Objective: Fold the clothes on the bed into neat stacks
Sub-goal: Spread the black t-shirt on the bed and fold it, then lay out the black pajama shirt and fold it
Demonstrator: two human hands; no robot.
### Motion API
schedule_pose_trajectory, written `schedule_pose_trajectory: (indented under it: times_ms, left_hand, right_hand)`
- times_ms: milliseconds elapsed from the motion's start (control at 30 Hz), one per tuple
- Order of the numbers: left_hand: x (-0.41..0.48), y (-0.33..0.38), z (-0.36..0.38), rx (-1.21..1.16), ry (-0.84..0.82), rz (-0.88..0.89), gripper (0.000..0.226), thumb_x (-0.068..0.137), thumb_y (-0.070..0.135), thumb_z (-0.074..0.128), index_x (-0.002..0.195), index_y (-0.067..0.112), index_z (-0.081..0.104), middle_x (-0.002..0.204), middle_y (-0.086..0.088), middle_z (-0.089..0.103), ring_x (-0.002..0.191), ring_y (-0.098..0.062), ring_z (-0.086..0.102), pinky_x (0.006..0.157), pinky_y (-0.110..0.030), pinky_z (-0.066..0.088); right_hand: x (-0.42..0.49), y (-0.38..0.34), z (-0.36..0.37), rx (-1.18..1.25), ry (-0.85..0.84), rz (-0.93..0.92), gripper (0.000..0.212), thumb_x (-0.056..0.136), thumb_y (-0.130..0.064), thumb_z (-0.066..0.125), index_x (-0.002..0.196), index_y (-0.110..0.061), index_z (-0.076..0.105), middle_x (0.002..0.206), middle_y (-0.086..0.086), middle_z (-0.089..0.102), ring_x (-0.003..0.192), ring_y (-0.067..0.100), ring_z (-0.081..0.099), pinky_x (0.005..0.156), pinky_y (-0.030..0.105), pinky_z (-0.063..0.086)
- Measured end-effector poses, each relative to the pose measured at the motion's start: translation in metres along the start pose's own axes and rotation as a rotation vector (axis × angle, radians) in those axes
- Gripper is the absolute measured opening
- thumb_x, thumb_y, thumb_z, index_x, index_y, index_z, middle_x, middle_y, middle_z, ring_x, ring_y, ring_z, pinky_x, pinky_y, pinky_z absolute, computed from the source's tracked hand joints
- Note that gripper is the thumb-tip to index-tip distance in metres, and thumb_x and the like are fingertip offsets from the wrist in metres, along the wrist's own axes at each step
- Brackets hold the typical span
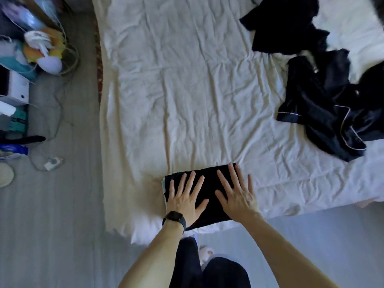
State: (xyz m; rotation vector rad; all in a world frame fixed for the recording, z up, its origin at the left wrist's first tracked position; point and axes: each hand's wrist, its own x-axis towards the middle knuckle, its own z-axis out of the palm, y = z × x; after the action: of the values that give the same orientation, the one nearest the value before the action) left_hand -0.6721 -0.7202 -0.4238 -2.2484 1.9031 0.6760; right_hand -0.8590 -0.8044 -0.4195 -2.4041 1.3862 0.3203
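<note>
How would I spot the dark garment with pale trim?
Start at the white bed and look to its right side, where dark clothes lie unfolded. The shiny garment is the nearer heap there. Thin pale piping along its edges sets it apart from the plain black heap beyond and the folded black piece.

Light – we read it dim, soft, bluish | Shadows – faint, in creases of the white sheet (187,90) | Lens – we see edges bowed | Focus – floor clutter (39,48) at left soft, top-right corner smeared, dark clothes (324,104) swallow detail
</note>
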Motion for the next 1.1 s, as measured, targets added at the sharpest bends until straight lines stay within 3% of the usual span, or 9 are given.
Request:
schedule_pose_trajectory:
  times_ms: [67,133,200,300,367,433,500,800,1100]
  left_hand:
    - [-0.006,-0.001,-0.028,0.082,-0.104,0.067,0.066,0.098,0.051,0.037,0.159,0.03,0.021,0.165,-0.002,0.022,0.152,-0.023,0.019,0.123,-0.052,0.005]
    - [-0.017,-0.003,-0.058,0.113,-0.171,0.118,0.056,0.101,0.04,0.038,0.155,0.029,0.03,0.158,-0.002,0.034,0.147,-0.024,0.027,0.122,-0.047,0.008]
    - [-0.033,-0.006,-0.09,0.136,-0.17,0.126,0.047,0.101,0.035,0.039,0.147,0.029,0.043,0.141,-0.002,0.053,0.133,-0.027,0.044,0.116,-0.044,0.024]
    - [-0.061,-0.01,-0.137,0.142,-0.144,0.126,0.044,0.101,0.034,0.038,0.145,0.029,0.046,0.131,-0.003,0.062,0.122,-0.028,0.055,0.101,-0.041,0.039]
    - [-0.085,-0.014,-0.164,0.141,-0.092,0.131,0.041,0.102,0.034,0.037,0.141,0.03,0.05,0.127,-0.003,0.065,0.116,-0.028,0.058,0.096,-0.04,0.042]
    - [-0.115,-0.018,-0.19,0.143,-0.037,0.148,0.038,0.101,0.034,0.038,0.134,0.028,0.055,0.125,-0.003,0.064,0.114,-0.028,0.058,0.095,-0.039,0.041]
    - [-0.146,-0.025,-0.219,0.14,0.022,0.171,0.041,0.1,0.037,0.039,0.14,0.031,0.05,0.133,0.0,0.059,0.12,-0.025,0.055,0.101,-0.039,0.04]
    - [-0.25,-0.083,-0.4,0.098,0.367,0.251,0.045,0.098,0.044,0.044,0.142,0.038,0.048,0.136,0.003,0.058,0.122,-0.023,0.055,0.094,-0.035,0.045]
    - [-0.302,-0.177,-0.511,0.04,0.605,0.404,0.043,0.098,0.04,0.05,0.141,0.038,0.051,0.139,0.008,0.057,0.124,-0.02,0.054,0.096,-0.033,0.048]
  right_hand:
    - [-0.017,-0.005,-0.027,-0.014,-0.09,0.031,0.065,0.102,-0.051,0.043,0.161,-0.033,0.023,0.171,0.002,0.004,0.158,0.023,0.002,0.124,0.054,0.009]
    - [-0.041,-0.011,-0.053,-0.009,-0.157,0.088,0.061,0.105,-0.048,0.035,0.162,-0.032,0.019,0.171,-0.004,0.0,0.158,0.018,-0.005,0.125,0.047,0.003]
    - [-0.069,-0.019,-0.079,0.039,-0.155,0.138,0.055,0.107,-0.042,0.033,0.16,-0.03,0.026,0.17,-0.007,0.011,0.157,0.016,0.002,0.126,0.041,0.006]
    - [-0.109,-0.033,-0.123,0.097,-0.04,0.183,0.043,0.105,-0.035,0.039,0.148,-0.03,0.046,0.154,-0.013,0.044,0.15,0.013,0.027,0.117,0.032,0.028]
    - [-0.138,-0.044,-0.149,0.121,0.066,0.216,0.041,0.104,-0.033,0.043,0.144,-0.028,0.051,0.145,-0.014,0.053,0.146,0.014,0.037,0.112,0.032,0.038]
    - [-0.17,-0.062,-0.17,0.11,0.145,0.216,0.043,0.104,-0.031,0.046,0.146,-0.022,0.051,0.145,-0.008,0.055,0.143,0.017,0.041,0.112,0.034,0.039]
    - [-0.202,-0.089,-0.191,0.095,0.223,0.193,0.043,0.105,-0.031,0.047,0.146,-0.021,0.051,0.146,-0.007,0.056,0.142,0.016,0.042,0.112,0.032,0.039]
    - [-0.283,-0.218,-0.303,0.122,0.551,0.065,0.043,0.106,-0.042,0.043,0.148,-0.03,0.05,0.157,-0.01,0.044,0.153,0.015,0.024,0.123,0.035,0.025]
    - [-0.292,-0.339,-0.37,0.093,0.814,0.117,0.043,0.106,-0.047,0.042,0.146,-0.036,0.052,0.156,-0.012,0.044,0.155,0.013,0.019,0.124,0.037,0.023]
